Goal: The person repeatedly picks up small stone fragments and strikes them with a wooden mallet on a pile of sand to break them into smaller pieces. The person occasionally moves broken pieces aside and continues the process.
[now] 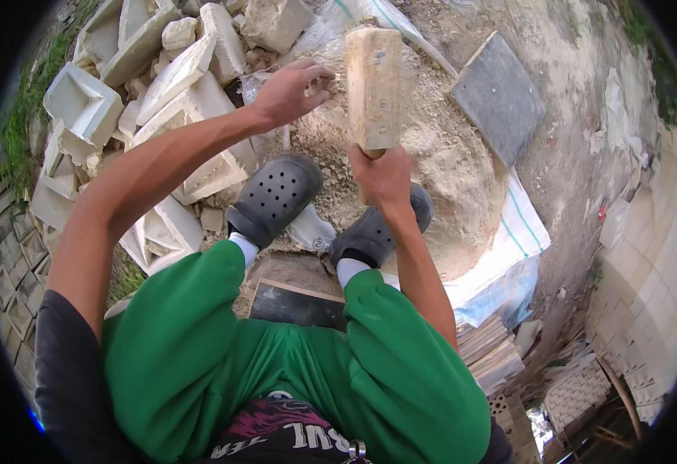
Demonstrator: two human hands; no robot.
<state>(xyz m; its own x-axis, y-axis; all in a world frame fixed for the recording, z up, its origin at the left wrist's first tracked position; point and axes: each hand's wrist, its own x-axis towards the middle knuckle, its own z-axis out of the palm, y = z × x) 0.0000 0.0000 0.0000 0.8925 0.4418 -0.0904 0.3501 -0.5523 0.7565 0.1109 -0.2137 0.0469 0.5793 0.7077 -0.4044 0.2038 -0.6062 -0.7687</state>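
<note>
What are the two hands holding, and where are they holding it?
The right hand grips the wooden mallet by its bottom end. The left hand pinches something too small to tell.

Pale tan wooden mallet (374, 85) at upper centre, over a beige heap of crushed rubble (439, 162). Off-white broken blocks (192, 100) fill the upper left. Dark grey perforated clogs (275, 197) with white socks (244, 247), bright green trousers (199, 348). Grey square slab (499, 97) at upper right; white sack (520, 232) with thin green stripes at right.

Broken pale plaster blocks (176, 100) crowd the left side of the sandy rubble mound (431, 162). A dark square slab (498, 97) lies on the right. The mound's crest between them stays open for passing hands.
</note>
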